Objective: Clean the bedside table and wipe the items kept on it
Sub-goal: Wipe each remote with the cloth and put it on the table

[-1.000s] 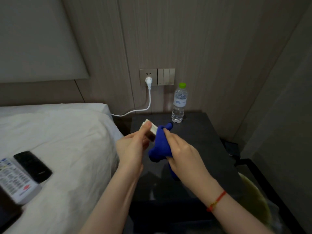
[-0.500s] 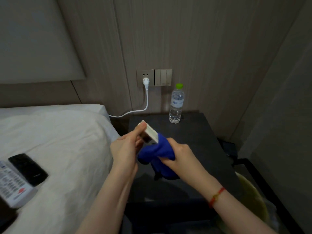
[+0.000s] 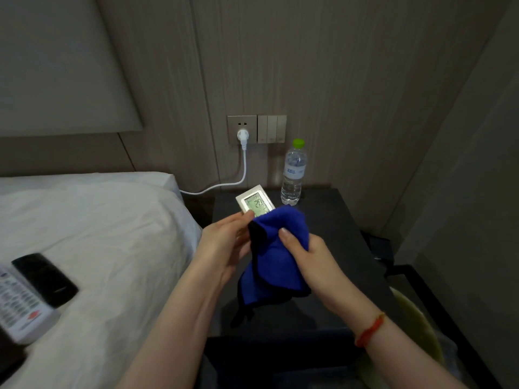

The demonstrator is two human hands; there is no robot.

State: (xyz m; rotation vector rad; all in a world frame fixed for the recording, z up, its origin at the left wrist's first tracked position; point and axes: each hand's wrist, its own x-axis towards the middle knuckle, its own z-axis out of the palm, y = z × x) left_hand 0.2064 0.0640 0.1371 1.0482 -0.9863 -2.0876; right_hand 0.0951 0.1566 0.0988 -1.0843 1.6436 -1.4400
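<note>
Item in hand: small white plastic remote with lit green display [image 3: 255,204], held above the dark bedside table [image 3: 331,234], screen up, lower half hidden under the cloth.
Handling, by judgement: light, rigid, smooth-cased, likely slippery; display face best wiped gently; safest gripped by the long side edges.
Cloth: soft blue microfibre cloth [image 3: 276,256], limp, draped over the remote and hanging.
Left hand [image 3: 224,245]: fingers curled around the remote's lower body, thumb at its edge.
Right hand [image 3: 311,258]: fingers bunched, pinching the cloth, thumb on top.
Table: clear plastic water bottle with green cap [image 3: 293,175] upright at the back.
Bed: white remote with grey buttons [image 3: 19,307] and black remote [image 3: 45,279] lying on the white sheet [image 3: 112,234].
</note>
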